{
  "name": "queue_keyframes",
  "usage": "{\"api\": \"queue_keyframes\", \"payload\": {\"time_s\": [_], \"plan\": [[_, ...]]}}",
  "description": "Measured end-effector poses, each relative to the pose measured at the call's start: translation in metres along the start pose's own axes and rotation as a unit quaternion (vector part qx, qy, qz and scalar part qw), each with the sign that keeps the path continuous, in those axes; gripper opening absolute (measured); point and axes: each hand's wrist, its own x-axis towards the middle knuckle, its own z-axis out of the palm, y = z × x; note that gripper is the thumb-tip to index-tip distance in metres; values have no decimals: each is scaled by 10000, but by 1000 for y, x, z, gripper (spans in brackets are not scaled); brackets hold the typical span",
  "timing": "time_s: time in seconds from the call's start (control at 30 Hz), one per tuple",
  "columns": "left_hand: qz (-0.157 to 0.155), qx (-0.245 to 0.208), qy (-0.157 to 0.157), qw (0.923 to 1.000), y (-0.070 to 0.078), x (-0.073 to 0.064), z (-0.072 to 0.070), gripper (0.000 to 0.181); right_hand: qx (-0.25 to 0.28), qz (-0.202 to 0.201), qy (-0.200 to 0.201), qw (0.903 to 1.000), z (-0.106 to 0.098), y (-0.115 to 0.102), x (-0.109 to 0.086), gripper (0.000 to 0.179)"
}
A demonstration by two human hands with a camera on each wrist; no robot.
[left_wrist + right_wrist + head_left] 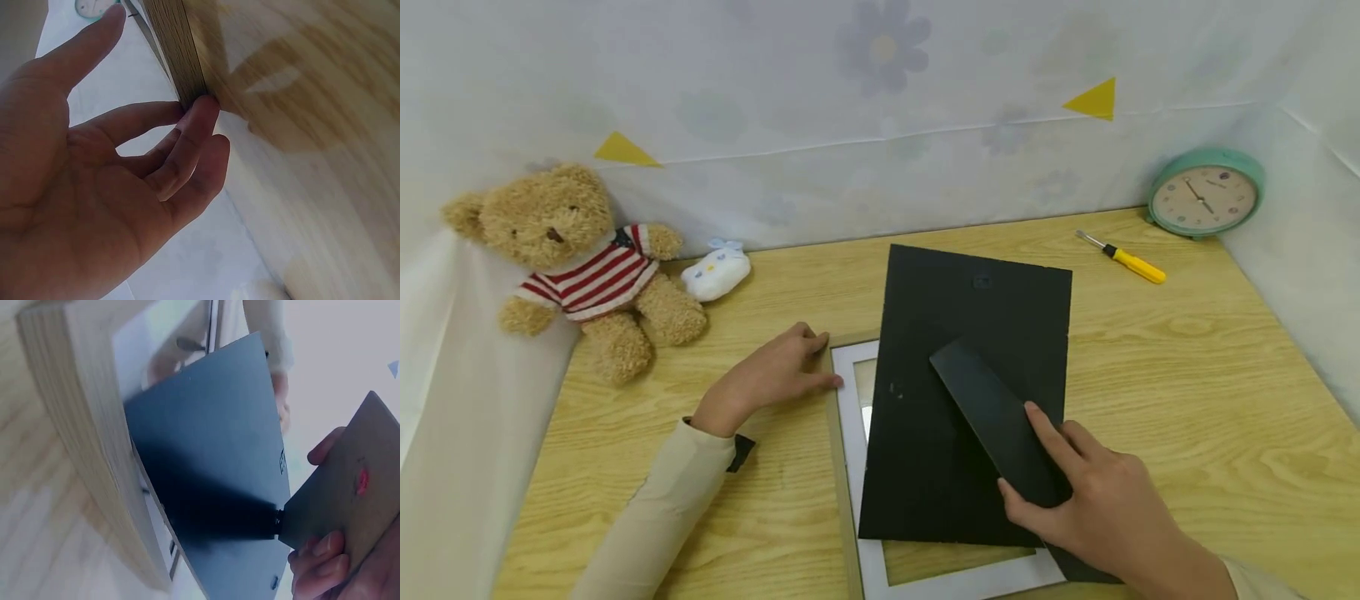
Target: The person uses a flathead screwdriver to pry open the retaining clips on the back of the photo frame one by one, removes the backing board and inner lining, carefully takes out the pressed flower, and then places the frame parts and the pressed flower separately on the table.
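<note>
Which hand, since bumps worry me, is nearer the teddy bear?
Left hand, right of the bear at the frame; the right hand is farther right, gripping the stand.

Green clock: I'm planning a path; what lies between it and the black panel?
In the head view, the screwdriver lies on the table between the clock and black panel.

Left sleeve [655, 504]: pale beige, long, plain cloth; creased along forearm, ended at wrist. Small black tab [741, 453], flat, angular, seen projecting from cuff [710, 440]; dark edging also shown at cuff's far side. Right sleeve [1255, 581]: pale beige, shown at wrist only, remainder cut off. Left hand [771, 379], right hand [1101, 496]: left bare.
</note>
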Motion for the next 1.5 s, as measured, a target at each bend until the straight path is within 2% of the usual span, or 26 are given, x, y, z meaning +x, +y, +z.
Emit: {"api": "queue_keyframes", "payload": {"time_s": [0.17, 0.33, 0.47, 0.57, 0.63, 0.73, 0.9, 1.13, 1.33, 1.5], "plan": [[51, 14, 66, 10000, -1, 1, 0, 78, 165, 600, -62, 9980, -18, 15, 5, 77], [72, -51, 52, 9999, -1, 0, 0, 79, 430, 1341, -294, 9896, -38, 38, 12, 70], [72, -34, 22, 10000, -2, 0, 1, 78, 615, 1982, -667, 9759, -45, 60, 18, 61], [68, -11, 17, 10000, -3, 0, 2, 77, 610, 2459, -1240, 9594, -47, 76, 24, 60], [54, -23, 2, 10000, -3, -1, 2, 77, 530, 2577, -1636, 9508, -46, 86, 28, 65], [40, -85, -37, 9999, -4, -1, 2, 79, 505, 2507, -2039, 9450, -43, 98, 31, 69], [-3, -49, 20, 10000, -2, -1, 4, 79, 564, 2222, -2446, 9421, -36, 120, 38, 68], [-583, 224, -47, 9980, 16, -4, 13, 80, 562, 1793, -3015, 9348, -30, 157, 52, 71], [-536, -10, 67, 9985, 24, -6, 25, 74, 462, 1270, -3192, 9380, -23, 180, 63, 70], [-561, -29, 170, 9983, 23, -8, 27, 72, 524, 1195, -3259, 9363, -15, 189, 71, 72]]}}
